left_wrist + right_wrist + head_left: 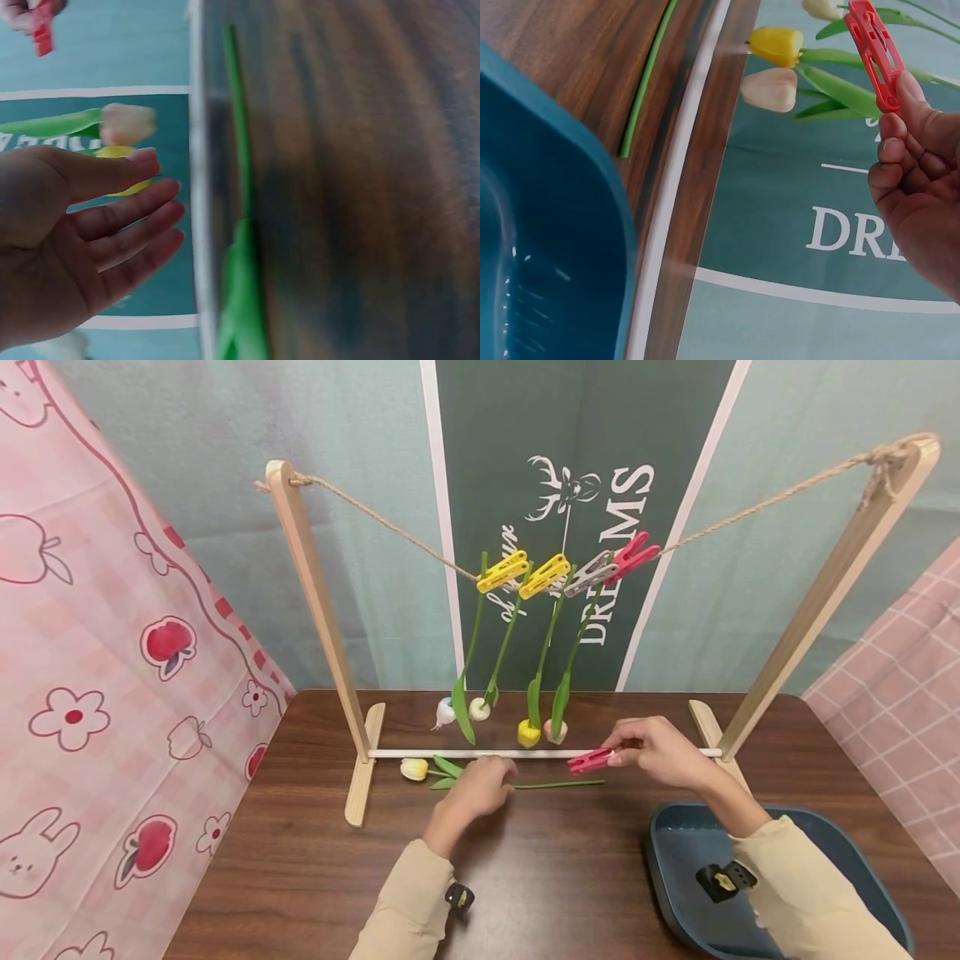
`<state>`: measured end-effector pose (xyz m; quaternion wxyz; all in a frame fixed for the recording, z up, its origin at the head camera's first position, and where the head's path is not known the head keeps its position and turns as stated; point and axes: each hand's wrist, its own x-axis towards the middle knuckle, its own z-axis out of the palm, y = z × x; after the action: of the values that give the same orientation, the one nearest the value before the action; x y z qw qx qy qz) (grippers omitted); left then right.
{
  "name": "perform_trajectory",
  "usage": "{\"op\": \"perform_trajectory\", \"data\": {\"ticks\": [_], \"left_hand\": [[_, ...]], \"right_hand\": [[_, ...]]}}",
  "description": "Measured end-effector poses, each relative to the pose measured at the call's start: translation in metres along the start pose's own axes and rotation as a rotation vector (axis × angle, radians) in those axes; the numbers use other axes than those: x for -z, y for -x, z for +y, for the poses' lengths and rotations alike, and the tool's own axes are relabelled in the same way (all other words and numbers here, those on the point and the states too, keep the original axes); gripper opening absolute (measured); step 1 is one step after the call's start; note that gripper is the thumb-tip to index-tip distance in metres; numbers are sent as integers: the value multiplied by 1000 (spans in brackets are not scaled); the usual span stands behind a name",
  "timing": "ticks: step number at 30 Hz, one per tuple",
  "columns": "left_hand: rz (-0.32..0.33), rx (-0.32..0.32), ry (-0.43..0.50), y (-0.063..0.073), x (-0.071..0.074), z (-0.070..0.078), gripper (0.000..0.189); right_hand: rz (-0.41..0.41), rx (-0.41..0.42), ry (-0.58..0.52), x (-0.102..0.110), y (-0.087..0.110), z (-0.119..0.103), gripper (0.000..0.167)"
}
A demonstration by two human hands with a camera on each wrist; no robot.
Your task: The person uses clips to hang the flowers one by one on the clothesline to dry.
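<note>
My right hand pinches a red clothespin above the table, and the right wrist view shows the same clothespin between thumb and fingers. My left hand is over a yellow-white tulip lying along the table, its green stem reaching right. Seen from the left wrist, the left hand has loosely bent fingers around nothing, apart from the stem. Several tulips hang heads down from the rope, held by two yellow clothespins, a grey one and a red one.
A wooden frame with a left post and a right post carries the sagging twine rope. A white rod joins the posts low down. The blue basin stands at front right, under the right forearm. Printed curtains surround the table.
</note>
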<state>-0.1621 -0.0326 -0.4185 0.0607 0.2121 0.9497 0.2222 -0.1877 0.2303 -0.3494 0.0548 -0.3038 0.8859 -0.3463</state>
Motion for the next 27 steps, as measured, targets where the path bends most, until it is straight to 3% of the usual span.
{"op": "perform_trajectory", "data": {"ticks": [7,15,27], "left_hand": [[11,-15,-89,-10,-23,-4,16],[5,-9,-113,-20,-38,-6,15],[-2,9,-172,-15,-46,-5,15]], "right_hand": [[-9,-25,-6,-1,4,4,12],[-16,-28,3,0,7,6,11],[-19,-8,7,0,10,9,12]]}}
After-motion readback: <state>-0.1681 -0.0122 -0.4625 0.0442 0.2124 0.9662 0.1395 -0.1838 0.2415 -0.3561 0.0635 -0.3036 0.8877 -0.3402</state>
